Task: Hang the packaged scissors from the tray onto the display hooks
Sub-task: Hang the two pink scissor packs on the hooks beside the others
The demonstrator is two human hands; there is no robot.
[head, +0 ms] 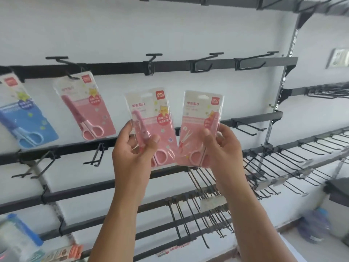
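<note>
From the head camera, we see the left hand (133, 148) gripping one pink scissors pack (151, 127) and the right hand (220, 148) gripping another pack (200, 127), both just below the top rail (170, 66). Left of them, a hung pink pack (85, 106) and a blue pack (24, 114) dangle from that rail.

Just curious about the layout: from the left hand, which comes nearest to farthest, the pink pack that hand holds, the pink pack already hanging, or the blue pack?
From the left hand:
1. Held pink pack, in its grip.
2. Hanging pink pack, up and left.
3. Blue pack, far left edge.
</note>
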